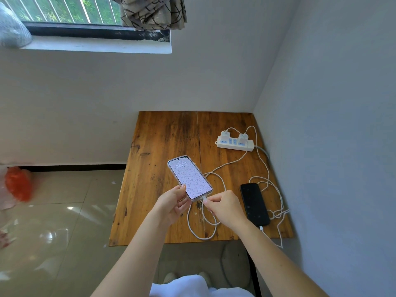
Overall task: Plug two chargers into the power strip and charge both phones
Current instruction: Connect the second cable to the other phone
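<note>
A white power strip (234,144) lies at the back right of the wooden table (158,138), with two white chargers (243,137) plugged into it. My left hand (174,202) holds a phone in a clear case (189,177) above the table, its screen lit. My right hand (222,207) pinches the white cable's connector (204,198) at the phone's bottom edge. A black phone (254,203) lies flat on the table to the right, screen dark, with a white cable plugged into its near end.
White cables (265,181) loop over the table's right half and hang off the front edge. The table stands in a corner, walls behind and to the right. A tiled floor (64,221) and an orange bag (18,183) lie to the left.
</note>
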Motion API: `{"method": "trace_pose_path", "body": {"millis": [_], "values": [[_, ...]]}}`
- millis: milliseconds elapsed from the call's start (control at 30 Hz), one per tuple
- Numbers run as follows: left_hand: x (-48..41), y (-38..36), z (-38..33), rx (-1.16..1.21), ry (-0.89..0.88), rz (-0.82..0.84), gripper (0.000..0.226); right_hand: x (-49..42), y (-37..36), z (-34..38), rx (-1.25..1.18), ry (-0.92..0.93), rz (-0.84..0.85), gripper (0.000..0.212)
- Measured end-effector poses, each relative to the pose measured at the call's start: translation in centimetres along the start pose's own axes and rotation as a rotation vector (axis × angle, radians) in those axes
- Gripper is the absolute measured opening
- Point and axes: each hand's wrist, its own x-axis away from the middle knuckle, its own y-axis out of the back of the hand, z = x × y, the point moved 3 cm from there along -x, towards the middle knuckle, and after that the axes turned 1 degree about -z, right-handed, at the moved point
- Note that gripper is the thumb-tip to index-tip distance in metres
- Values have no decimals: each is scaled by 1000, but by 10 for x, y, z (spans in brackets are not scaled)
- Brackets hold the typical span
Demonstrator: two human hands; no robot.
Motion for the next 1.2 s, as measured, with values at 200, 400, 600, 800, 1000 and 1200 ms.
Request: {"method": "trace_pose_path", "body": {"millis": [200,400,600,800,1000,1200], "values": [[-1,-1,-3,-14,-7,-1,31,-3,-2,1,-2,-5,-12,26],[-3,0,-6,-16,-4,-15,31,-6,-3,1,-2,-14,-10,25],[-4,1,-5,-8,5,-27,31,-6,-4,0,2,-20,-1,25],[-6,3,-5,-20,2,-31,32,-8,-5,0,3,-20,-3,23],[-7,4,-6,-30,-4,-15,34,-9,-6,-2,15,-14,7,26],[-8,4,-5,-34,-12,-9,35,-8,-5,-1,-1,-13,8,25]]}}
